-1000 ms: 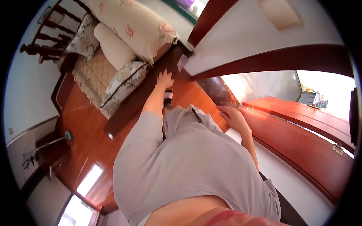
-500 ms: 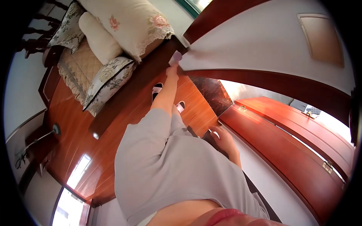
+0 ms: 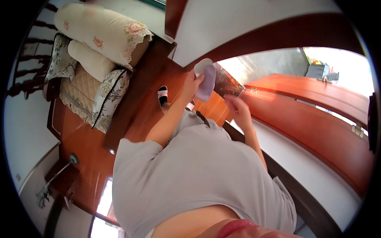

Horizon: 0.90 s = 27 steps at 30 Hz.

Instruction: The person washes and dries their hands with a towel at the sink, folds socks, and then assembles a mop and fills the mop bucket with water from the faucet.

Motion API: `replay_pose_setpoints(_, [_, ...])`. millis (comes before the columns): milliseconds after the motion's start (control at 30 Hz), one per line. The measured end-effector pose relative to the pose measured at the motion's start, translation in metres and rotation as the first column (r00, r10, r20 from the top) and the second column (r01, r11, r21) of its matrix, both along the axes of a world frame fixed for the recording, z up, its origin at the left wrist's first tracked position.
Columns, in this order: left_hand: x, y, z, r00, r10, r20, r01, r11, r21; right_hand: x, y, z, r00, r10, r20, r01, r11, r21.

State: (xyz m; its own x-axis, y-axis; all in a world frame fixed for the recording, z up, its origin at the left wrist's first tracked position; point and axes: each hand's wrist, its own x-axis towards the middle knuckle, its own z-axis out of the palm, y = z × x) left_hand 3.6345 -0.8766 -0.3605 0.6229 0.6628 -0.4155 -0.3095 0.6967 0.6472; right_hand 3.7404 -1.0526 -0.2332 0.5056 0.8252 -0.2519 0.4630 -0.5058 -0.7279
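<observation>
- Floral couch (image 3: 79,93): far left.
- Red panel (image 3: 309,131): right.
- Right hand (image 3: 239,112): near the panel, blurred; cannot tell its grip.
- Left hand (image 3: 192,84): clamped on the lavender item (image 3: 207,85).
- Lavender item: between couch and panel; carrying seems in hand, calling for steady holding.

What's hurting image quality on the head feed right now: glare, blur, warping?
Head view: wide-angle warping bows the dark red trim; head view: glare streaks the glossy floor; head view: the right hand looks blurred, the left hand sharper.
</observation>
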Motion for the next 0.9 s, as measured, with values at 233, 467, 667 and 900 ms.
replay_pose_setpoints(233, [-0.037, 0.006, 0.149, 0.825, -0.559, 0.079, 0.545, 0.825, 0.146, 0.003, 0.038, 0.065, 0.955, -0.15, -0.257, 0.262, 0.832, 0.489])
replay_pose_setpoints(467, [-0.022, 0.0, 0.202, 0.644, -0.75, 0.151, 0.733, 0.661, 0.158, 0.011, 0.021, 0.09, 0.985, -0.17, 0.012, 0.129, 0.79, 0.599])
replay_pose_setpoints(667, [0.006, -0.013, 0.215, 0.642, -0.759, 0.105, 0.757, 0.65, 0.067, 0.016, 0.008, 0.094, 0.951, -0.253, 0.178, 0.075, 0.746, 0.661])
replay_pose_setpoints(900, [0.023, -0.007, 0.216, 0.634, -0.773, -0.012, 0.768, 0.628, 0.122, 0.014, 0.007, 0.092, 0.907, -0.379, 0.185, 0.136, 0.677, 0.724])
